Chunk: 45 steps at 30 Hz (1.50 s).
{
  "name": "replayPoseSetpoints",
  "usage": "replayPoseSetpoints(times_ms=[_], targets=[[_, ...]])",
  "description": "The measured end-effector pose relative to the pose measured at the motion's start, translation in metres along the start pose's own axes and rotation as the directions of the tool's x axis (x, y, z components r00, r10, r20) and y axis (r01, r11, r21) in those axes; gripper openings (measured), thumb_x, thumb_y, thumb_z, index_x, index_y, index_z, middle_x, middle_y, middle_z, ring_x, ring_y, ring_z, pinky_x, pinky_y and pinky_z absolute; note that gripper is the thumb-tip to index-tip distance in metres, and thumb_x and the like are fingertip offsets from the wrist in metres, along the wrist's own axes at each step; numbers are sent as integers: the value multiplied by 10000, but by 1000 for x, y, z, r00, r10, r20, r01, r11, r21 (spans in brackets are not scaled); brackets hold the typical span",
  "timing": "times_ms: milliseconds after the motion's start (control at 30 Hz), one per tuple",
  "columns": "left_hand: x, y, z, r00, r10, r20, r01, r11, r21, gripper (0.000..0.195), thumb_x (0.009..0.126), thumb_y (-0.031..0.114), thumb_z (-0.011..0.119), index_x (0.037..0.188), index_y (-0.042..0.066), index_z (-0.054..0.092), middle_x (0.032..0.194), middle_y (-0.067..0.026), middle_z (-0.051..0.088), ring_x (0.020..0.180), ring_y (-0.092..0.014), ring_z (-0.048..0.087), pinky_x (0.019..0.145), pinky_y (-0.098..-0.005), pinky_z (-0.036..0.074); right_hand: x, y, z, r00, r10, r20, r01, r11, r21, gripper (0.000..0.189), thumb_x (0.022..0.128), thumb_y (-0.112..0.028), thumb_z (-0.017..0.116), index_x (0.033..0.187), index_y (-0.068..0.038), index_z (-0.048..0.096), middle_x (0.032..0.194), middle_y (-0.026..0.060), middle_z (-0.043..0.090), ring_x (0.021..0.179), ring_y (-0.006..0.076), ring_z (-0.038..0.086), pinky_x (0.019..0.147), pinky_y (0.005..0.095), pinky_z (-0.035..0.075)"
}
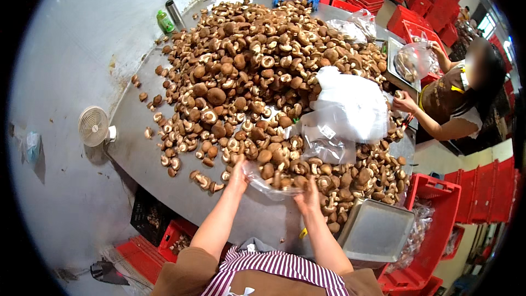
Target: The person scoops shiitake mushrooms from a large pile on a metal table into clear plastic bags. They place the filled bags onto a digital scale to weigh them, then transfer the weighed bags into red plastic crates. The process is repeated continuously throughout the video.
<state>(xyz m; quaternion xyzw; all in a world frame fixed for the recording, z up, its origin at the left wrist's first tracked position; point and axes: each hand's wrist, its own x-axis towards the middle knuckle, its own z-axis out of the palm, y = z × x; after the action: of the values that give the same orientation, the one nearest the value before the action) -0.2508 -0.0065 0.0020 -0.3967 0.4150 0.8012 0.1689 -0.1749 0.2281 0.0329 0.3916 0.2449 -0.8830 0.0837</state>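
Observation:
A clear plastic bag (269,189) stretches between my hands above the near edge of the mushroom pile. My left hand (238,177) grips one side of its mouth, and my right hand (307,198) has hold of the other side. Brown shiitake mushrooms (246,61) are heaped over the metal table (164,193), several of them lying just beyond the bag. Some mushrooms show through or behind the film, so I cannot tell whether any are inside. A stack of clear plastic bags (349,107) rests on the heap to the right of my hands.
A scale with a metal pan (378,230) stands right of my right hand, beside a red crate (435,230) of bagged mushrooms. A small fan (94,126) is at the left wall. Across the table are blue-gloved hands (314,0); another person's hand (404,102) holds a mushroom.

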Motion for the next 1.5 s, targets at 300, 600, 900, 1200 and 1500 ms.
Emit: replayPoseSetpoints(times_ms=[300,600,900,1200,1500], targets=[[-13,51,34,950,-106,295,38,973,226,791,926,570,572,1481,47,360,1447,-157,471,1294,-291,513,1038,-460,479,28,-34,0,980,140,141,-87,941,-327,775,868,-629,627,1423,-126,426,1407,134,489,1225,292,533,922,450,490],[31,20,57,966,-85,244,-88,779,620,576,889,391,702,1287,-9,588,1268,-119,626,1118,-187,612,950,-299,485,47,-25,52,991,-99,95,137,693,-707,606,878,-445,699,1226,44,612,1103,109,670,973,179,623,828,334,501],[-54,14,53,898,113,425,-406,584,703,761,786,361,826,1331,-60,503,1249,-125,623,1112,-173,594,949,-313,486,24,-21,23,936,-214,280,335,300,-893,818,814,-399,769,1455,-32,416,1270,135,607,1087,200,589,892,325,488],[-112,-37,-30,862,77,502,-352,802,482,416,914,297,696,1229,39,613,900,-18,672,614,-62,556,513,-217,442,-71,-40,-18,940,39,340,275,503,-819,562,911,-297,680,1415,-112,514,1366,63,558,865,104,591,703,280,510],[-107,-86,-60,848,241,472,-482,722,497,248,995,180,556,1147,6,647,741,-20,621,494,-99,539,470,-258,469,-64,-5,-59,839,-149,523,544,266,-796,458,862,-78,664,1311,-69,570,1235,83,625,882,160,607,762,320,512]])
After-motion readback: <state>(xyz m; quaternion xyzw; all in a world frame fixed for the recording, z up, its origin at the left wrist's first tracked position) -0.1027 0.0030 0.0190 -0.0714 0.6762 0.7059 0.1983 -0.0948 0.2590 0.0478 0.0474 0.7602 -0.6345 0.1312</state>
